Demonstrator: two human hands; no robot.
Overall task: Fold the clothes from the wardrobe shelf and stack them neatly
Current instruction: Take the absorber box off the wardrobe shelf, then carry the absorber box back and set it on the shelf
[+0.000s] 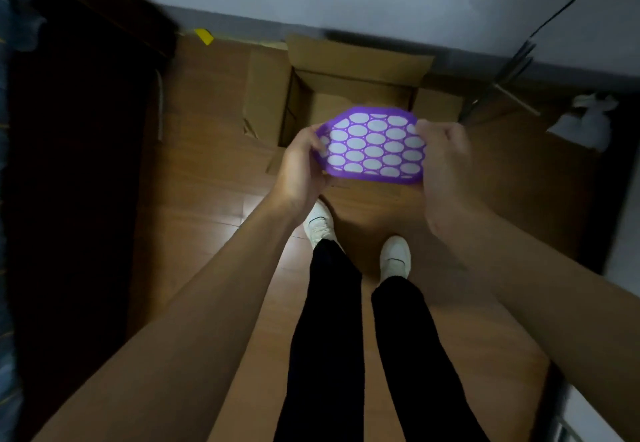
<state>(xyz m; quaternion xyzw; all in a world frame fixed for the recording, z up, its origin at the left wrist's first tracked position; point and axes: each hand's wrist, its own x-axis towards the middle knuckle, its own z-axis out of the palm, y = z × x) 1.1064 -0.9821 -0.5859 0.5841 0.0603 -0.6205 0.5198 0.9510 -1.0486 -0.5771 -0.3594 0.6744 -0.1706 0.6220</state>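
While a flat purple plastic panel pierced with oval holes [372, 145] is held out in front of the body, it is gripped at both of its short ends. The left hand [301, 168] is curled round the left edge and the right hand [445, 164] round the right edge, so neither of the hands is free. The panel's long axis runs across from one hand to the other, close to level, and it is held over the open brown cardboard box [356, 57] that stands on the wooden floor [207, 182]. No folded garment and no stack can be seen. The only cloth in view is a bluish, blurred fabric [15, 19] at the far left edge, beyond the dark wardrobe [79, 150]. Whether it is clothing on a shelf cannot be told. The coming move is judged to turn on this relation: the wardrobe lies off to the left, well apart from both hands, and the left hand is the nearer to it. The folding is judged not yet begun. The panel would probably have to be released first, and the box beneath it is the closest place for that. A turn to the left would then be needed before any garment could be reached.
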